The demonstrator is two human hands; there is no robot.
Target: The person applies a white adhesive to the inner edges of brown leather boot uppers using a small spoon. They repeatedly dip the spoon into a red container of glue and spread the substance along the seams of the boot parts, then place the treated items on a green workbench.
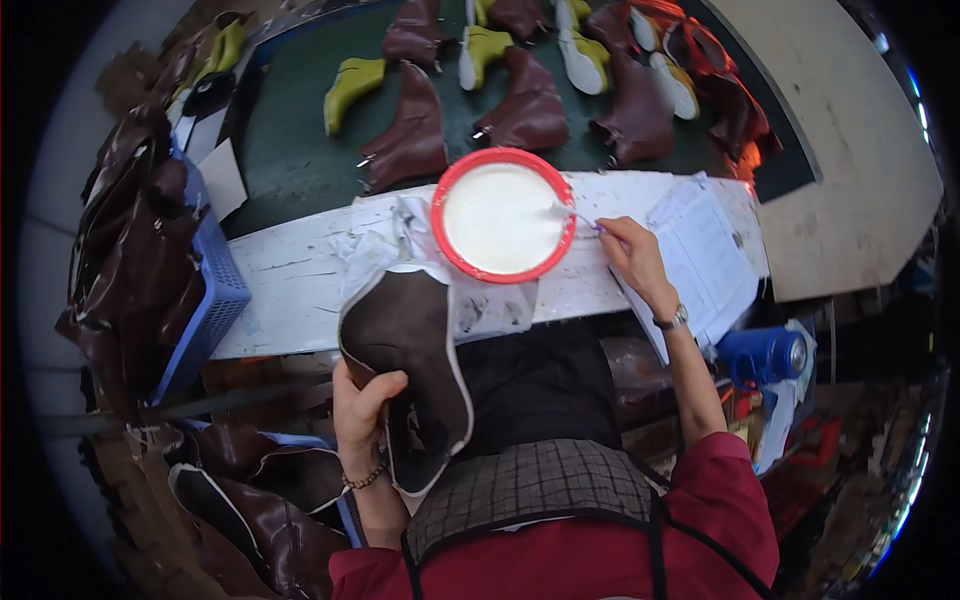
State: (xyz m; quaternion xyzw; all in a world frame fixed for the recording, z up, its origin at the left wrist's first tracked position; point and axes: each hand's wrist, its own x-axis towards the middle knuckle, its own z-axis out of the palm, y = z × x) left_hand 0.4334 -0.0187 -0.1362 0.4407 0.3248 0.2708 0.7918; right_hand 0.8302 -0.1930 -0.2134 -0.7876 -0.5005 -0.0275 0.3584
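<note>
My left hand [364, 408] grips a dark brown boot upper [400, 345] with a pale cut edge, thumb on its face and fingers behind it. It is held over my lap, at the near edge of the white board. Between the thumb and fingers of my right hand [636, 258] is a thin-handled brush [582, 220], its tip at the right part of a round bowl with a red rim [443, 245]. White liquid [503, 218] fills the bowl, which stands on the white board [285, 290]. What exactly the brush tip looks like is blurred.
Several brown boot uppers [410, 125] and yellow-green shoe forms [353, 92] lie on the dark green surface [285, 130] beyond. At left, a blue basket [215, 290] holds brown uppers. Papers [705, 260] lie at right, near a blue cylindrical container [755, 357]. More uppers [265, 505] sit lower left.
</note>
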